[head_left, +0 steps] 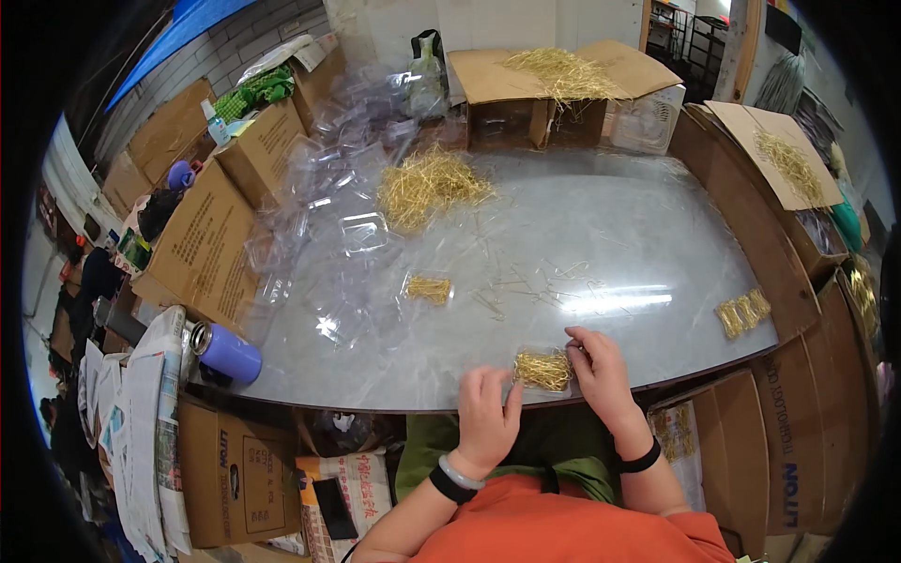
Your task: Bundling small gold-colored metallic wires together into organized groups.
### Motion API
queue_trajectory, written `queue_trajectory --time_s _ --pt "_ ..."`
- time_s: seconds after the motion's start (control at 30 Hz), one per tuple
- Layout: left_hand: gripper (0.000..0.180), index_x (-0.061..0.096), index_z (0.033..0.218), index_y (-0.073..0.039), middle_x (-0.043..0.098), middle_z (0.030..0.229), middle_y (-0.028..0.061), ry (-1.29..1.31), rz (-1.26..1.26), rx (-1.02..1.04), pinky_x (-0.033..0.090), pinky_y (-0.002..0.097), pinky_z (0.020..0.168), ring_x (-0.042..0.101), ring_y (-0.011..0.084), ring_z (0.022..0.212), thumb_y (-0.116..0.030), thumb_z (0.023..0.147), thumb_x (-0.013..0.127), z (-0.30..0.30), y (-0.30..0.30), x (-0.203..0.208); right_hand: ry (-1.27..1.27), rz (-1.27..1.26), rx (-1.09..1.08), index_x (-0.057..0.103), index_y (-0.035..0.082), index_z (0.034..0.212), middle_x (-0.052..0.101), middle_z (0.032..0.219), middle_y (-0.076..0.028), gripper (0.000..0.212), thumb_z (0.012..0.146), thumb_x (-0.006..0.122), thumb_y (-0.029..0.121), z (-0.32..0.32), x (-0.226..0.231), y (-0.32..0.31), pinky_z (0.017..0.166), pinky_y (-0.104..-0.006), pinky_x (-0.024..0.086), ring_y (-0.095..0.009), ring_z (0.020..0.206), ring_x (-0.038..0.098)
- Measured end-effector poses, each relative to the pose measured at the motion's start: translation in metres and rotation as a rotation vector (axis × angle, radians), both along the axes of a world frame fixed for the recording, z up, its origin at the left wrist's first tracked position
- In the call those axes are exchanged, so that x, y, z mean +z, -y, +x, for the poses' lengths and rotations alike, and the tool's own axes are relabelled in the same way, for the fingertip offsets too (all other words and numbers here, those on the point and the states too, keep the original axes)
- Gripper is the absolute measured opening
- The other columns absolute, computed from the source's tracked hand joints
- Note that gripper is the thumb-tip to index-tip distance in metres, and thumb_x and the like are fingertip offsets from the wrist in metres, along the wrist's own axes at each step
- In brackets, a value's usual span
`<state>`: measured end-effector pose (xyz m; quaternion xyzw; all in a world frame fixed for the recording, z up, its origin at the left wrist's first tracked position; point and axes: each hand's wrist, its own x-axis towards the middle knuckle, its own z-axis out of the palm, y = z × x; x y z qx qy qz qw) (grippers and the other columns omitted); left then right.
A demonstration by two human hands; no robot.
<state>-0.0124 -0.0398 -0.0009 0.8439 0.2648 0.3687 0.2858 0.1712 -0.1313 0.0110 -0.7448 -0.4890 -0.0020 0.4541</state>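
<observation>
At the bottom centre of the frame both hands work at the near edge of the grey surface, with a small clear tray of gold pins held between them. The left hand rests just left of the tray, fingers curled loosely with the tips touching its left edge; the right hand presses against the tray's right side, fingers bent and pinched on the rim, though how tightly they grip is hard to tell. Both wrists carry dark bands, and orange sleeves come in from the lower edge. A little farther up, left of centre, sits a second filled tray, with loose pins scattered thinly beside it. At the right edge of the surface lies a row of packed gold bundles. To the lower left a purple flask lies on its side. Farther still, upper centre, a big heap of gold pins sits next to a spill of empty clear trays. At the far top an open cardboard box holds more pins.
</observation>
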Motion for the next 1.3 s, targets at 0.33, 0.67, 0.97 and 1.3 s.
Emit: queue_trajectory --time_s 0.33,0.67,0.97,1.3 --pt "0.070 0.049 0.140 0.009 0.053 0.141 0.0286 -0.070 0.076 -0.191 0.039 0.0486 0.112 0.048 0.0444 0.134 -0.034 0.092 0.075 0.015 -0.017 -0.002 -0.384 -0.050 -0.114 0.064 -0.002 0.110 0.070 0.083 -0.005 0.020 0.091 0.069 0.003 -0.046 -0.001 0.022 0.065 -0.0250 0.052 -0.007 0.074 0.063" --pt "0.073 0.049 0.142 0.006 0.048 0.148 0.0250 -0.169 0.170 -0.201 0.033 0.0525 0.119 0.041 0.0428 0.142 -0.040 0.092 0.074 0.027 -0.018 -0.002 0.232 0.145 -0.084 0.071 0.004 0.103 0.068 0.094 -0.010 0.013 0.090 0.072 0.003 -0.017 0.012 -0.001 0.076 -0.0361 0.049 -0.026 0.085 0.061" --pt "0.062 0.050 0.140 0.004 0.050 0.146 0.0232 -0.129 0.174 -0.209 0.033 0.0532 0.119 0.044 0.0423 0.140 -0.033 0.094 0.070 0.018 -0.017 -0.006 -0.029 0.108 -0.178 0.068 0.003 0.106 0.066 0.105 -0.012 0.016 0.091 0.070 0.006 -0.031 -0.009 0.003 0.089 -0.0415 0.047 -0.032 0.099 0.058" --pt "0.065 0.050 0.140 0.004 0.050 0.145 0.0226 -0.101 0.194 -0.260 0.037 0.0519 0.116 0.048 0.0419 0.134 -0.033 0.092 0.072 0.013 -0.022 -0.008 -0.007 -0.132 0.245 0.059 0.005 0.136 0.057 0.139 -0.016 0.054 0.085 0.077 0.008 0.000 0.005 0.020 0.107 -0.0431 0.044 -0.036 0.126 0.053"
